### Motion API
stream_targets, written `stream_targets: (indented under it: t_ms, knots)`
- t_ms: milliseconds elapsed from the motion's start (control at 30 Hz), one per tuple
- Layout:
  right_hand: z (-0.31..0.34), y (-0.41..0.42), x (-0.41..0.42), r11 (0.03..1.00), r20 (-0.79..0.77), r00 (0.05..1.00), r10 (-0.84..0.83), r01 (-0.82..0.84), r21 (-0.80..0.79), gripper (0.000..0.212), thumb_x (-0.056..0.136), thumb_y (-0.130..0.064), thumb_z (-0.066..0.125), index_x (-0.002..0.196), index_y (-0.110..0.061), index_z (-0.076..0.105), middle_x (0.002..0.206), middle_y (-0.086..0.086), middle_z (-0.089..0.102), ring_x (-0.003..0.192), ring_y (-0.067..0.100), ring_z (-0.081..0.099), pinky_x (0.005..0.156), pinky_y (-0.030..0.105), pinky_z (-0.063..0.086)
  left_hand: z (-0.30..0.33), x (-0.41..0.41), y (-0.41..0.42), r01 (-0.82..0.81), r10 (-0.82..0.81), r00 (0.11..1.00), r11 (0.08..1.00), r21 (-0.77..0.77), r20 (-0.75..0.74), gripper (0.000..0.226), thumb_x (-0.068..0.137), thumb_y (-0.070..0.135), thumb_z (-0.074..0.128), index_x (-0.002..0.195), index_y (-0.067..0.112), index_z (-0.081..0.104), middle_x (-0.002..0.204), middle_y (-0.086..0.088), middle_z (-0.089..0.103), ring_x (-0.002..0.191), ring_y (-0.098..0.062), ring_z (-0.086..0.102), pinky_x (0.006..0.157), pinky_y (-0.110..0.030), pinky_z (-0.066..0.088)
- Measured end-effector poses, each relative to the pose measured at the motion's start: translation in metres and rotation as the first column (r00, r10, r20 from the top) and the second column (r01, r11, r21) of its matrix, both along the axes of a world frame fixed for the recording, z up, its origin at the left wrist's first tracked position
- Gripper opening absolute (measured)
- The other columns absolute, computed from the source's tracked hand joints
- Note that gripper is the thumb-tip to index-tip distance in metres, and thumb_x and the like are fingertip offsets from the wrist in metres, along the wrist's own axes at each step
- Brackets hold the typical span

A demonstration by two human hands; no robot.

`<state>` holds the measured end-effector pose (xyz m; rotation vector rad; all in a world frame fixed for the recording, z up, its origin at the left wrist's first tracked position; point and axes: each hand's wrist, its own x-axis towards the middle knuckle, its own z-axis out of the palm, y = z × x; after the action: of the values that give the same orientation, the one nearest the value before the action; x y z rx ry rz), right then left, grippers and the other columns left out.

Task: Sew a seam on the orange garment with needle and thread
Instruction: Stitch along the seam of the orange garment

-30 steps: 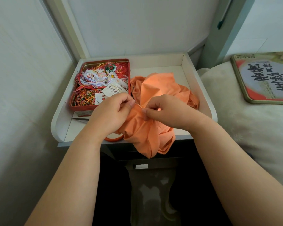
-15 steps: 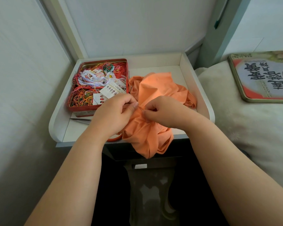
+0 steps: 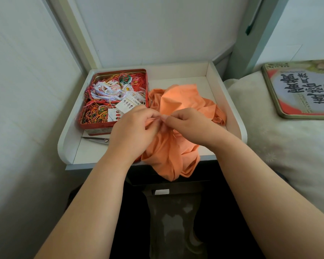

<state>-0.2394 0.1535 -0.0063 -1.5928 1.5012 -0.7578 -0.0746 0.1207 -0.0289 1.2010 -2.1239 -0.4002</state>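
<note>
Fingertips of the left hand (image 3: 134,130) and right hand (image 3: 190,126) meet, each grip pinching a fold of the orange garment (image 3: 176,146), which lies bunched beneath them on the counter (image 3: 232,116). Needle too small to see.

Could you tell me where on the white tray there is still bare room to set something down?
Bare patches: behind the orange garment toward the tray back wall, and the front-left corner near the scissors. The thread tin and both hands crowd the rest.
</note>
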Motion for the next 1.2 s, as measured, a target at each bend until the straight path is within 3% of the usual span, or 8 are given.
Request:
stream_targets:
  t_ms: [133, 367, 467, 600, 767, 833, 933, 1200]
  knots:
    - [0.000, 0.002, -0.005, 0.994, 0.027, 0.995, 0.100, -0.102, 0.043, 0.037, 0.097, -0.037, 0.053, 0.072, -0.020, 0.075, 0.076, 0.027, 0.058, 0.070, 0.039, 0.048, 0.071, 0.046, 0.045, 0.002, 0.004, -0.003, -0.067, 0.066, 0.997, 0.998, -0.005, -0.034, 0.008, 0.089, 0.027, 0.063, 0.089, 0.027, 0.071, 0.090, 0.009, 0.064, 0.086, -0.011, 0.059, 0.070, -0.038, 0.051]
    - [-0.005, -0.001, -0.007, 0.999, 0.101, 0.995, -0.012, 0.008, 0.036, 0.040, 0.097, -0.038, 0.053, 0.071, -0.016, 0.072, 0.081, 0.029, 0.057, 0.075, 0.022, 0.046, 0.075, 0.037, 0.037, 0.002, -0.002, 0.003, 0.090, -0.090, 0.991, 0.996, -0.011, -0.100, 0.014, 0.086, 0.025, 0.057, 0.087, 0.022, 0.071, 0.085, 0.008, 0.067, 0.083, -0.010, 0.062, 0.070, -0.040, 0.050]
    - [-0.002, -0.001, -0.009, 0.998, 0.124, 0.991, -0.054, 0.048, 0.048, 0.047, 0.096, -0.046, 0.051, 0.069, -0.014, 0.072, 0.085, 0.011, 0.070, 0.081, 0.012, 0.062, 0.083, 0.031, 0.045, 0.003, -0.004, 0.002, 0.077, -0.056, 0.975, 0.993, 0.090, -0.215, 0.009, 0.089, 0.021, 0.064, 0.085, 0.025, 0.071, 0.082, 0.013, 0.069, 0.082, -0.005, 0.064, 0.073, -0.034, 0.052]
    - [-0.001, -0.004, -0.011, 0.945, 0.041, 0.951, -0.306, 0.308, -0.105, 0.050, 0.094, -0.053, 0.048, 0.077, -0.012, 0.069, 0.082, 0.004, 0.070, 0.071, 0.008, 0.061, 0.064, 0.021, 0.042, 0.003, -0.004, 0.001, 0.069, -0.045, 0.980, 0.991, 0.117, -0.195, 0.008, 0.090, 0.020, 0.065, 0.089, 0.024, 0.071, 0.084, 0.015, 0.069, 0.083, 0.000, 0.063, 0.074, -0.025, 0.051]
    - [-0.003, -0.005, -0.005, 0.988, 0.101, 0.984, -0.150, 0.152, -0.012, 0.034, 0.095, -0.038, 0.057, 0.077, -0.015, 0.073, 0.083, 0.007, 0.071, 0.080, 0.016, 0.064, 0.080, 0.037, 0.050, 0.001, -0.004, 0.003, 0.130, -0.100, 0.981, 0.975, 0.178, -0.168, 0.011, 0.090, 0.022, 0.064, 0.091, 0.031, 0.070, 0.083, 0.015, 0.068, 0.081, -0.002, 0.064, 0.072, -0.028, 0.051]
    - [-0.005, -0.007, -0.003, 0.972, 0.112, 0.971, -0.212, 0.222, -0.079, 0.031, 0.095, -0.027, 0.057, 0.083, -0.004, 0.073, 0.095, 0.020, 0.070, 0.089, 0.026, 0.064, 0.083, 0.042, 0.049, 0.002, -0.005, 0.004, 0.146, -0.113, 0.979, 0.970, 0.197, -0.167, 0.012, 0.090, 0.021, 0.065, 0.094, 0.032, 0.071, 0.086, 0.017, 0.070, 0.085, 0.001, 0.065, 0.077, -0.026, 0.052]
    - [-0.004, -0.008, -0.002, 0.915, 0.237, 0.912, -0.335, 0.375, -0.151, 0.029, 0.096, -0.016, 0.052, 0.073, -0.010, 0.070, 0.092, 0.003, 0.072, 0.082, 0.013, 0.065, 0.080, 0.030, 0.052, 0.005, -0.006, 0.005, 0.175, -0.131, 0.972, 0.956, 0.233, -0.195, 0.012, 0.090, 0.022, 0.066, 0.090, 0.032, 0.071, 0.086, 0.021, 0.069, 0.086, 0.004, 0.064, 0.078, -0.015, 0.048]
    - [0.004, -0.008, -0.008, 0.945, 0.421, 0.847, -0.325, 0.306, 0.114, 0.028, 0.104, -0.022, 0.034, 0.081, -0.013, 0.047, 0.086, 0.005, 0.071, 0.051, 0.018, 0.060, 0.054, 0.027, 0.052, 0.008, -0.005, 0.005, 0.201, -0.145, 0.965, 0.944, 0.264, -0.217, 0.010, 0.089, 0.017, 0.065, 0.088, 0.025, 0.071, 0.087, 0.016, 0.069, 0.087, -0.001, 0.063, 0.078, -0.015, 0.047]
